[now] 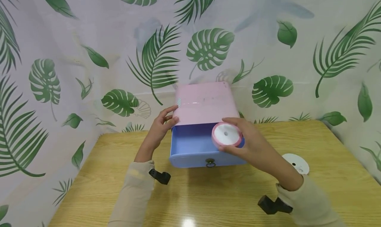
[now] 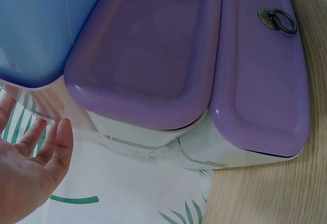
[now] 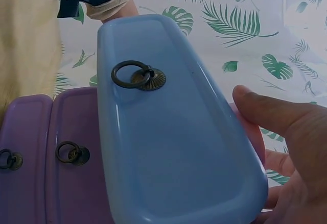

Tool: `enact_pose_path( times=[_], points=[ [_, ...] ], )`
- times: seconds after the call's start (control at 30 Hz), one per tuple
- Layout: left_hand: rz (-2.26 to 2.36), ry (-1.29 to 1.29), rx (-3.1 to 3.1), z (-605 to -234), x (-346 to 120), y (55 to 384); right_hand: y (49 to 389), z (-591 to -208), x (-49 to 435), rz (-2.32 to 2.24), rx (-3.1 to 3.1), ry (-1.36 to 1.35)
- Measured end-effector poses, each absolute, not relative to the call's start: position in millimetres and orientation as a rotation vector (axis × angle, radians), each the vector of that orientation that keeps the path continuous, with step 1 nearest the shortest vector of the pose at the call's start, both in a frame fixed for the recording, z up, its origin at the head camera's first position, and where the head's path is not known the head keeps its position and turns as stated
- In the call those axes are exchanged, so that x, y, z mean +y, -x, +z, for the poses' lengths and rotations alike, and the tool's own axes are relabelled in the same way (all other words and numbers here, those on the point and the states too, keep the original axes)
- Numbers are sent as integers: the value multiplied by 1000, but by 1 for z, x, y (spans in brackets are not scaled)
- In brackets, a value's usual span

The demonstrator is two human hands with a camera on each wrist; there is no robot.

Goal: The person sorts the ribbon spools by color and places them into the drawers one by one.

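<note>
A small drawer cabinet [image 1: 205,103] with a pink top stands on the table, its blue top drawer [image 1: 190,139] pulled out. My right hand [image 1: 248,141] grips a pink-edged ribbon spool [image 1: 227,134] with a white face, thumb and fingers on opposite rims, over the right part of the drawer. In the right wrist view the drawer front hides most of the spool. My left hand [image 1: 160,128] rests with extended fingers against the cabinet's left side. The left wrist view shows those fingertips [image 2: 64,129] beside the cabinet wall, holding nothing.
Two purple drawers [image 2: 148,55] with ring pulls sit below the blue one. A white round disc [image 1: 297,163] lies on the wooden table [image 1: 119,174], partly behind my right forearm. Leaf-printed cloth [image 1: 208,15] hangs close behind the cabinet.
</note>
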State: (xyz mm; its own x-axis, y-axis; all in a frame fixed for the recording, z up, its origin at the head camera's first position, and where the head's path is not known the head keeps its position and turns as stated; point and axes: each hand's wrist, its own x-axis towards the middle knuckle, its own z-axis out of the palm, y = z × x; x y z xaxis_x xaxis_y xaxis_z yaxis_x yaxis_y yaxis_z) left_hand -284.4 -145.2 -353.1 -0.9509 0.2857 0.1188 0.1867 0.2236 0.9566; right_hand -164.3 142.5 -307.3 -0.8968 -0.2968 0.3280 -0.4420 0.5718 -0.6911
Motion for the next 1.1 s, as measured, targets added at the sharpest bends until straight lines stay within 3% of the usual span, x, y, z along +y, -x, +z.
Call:
enact_pose_path(
  times=[0.67,1.1],
  points=[
    [1856,-468,2397,-355,-145,282,140,-307,144,1153,-2543,-701],
    [1861,-474,2399,-355,-144,284,118,-316,144,1369,-2276,-890]
  ],
)
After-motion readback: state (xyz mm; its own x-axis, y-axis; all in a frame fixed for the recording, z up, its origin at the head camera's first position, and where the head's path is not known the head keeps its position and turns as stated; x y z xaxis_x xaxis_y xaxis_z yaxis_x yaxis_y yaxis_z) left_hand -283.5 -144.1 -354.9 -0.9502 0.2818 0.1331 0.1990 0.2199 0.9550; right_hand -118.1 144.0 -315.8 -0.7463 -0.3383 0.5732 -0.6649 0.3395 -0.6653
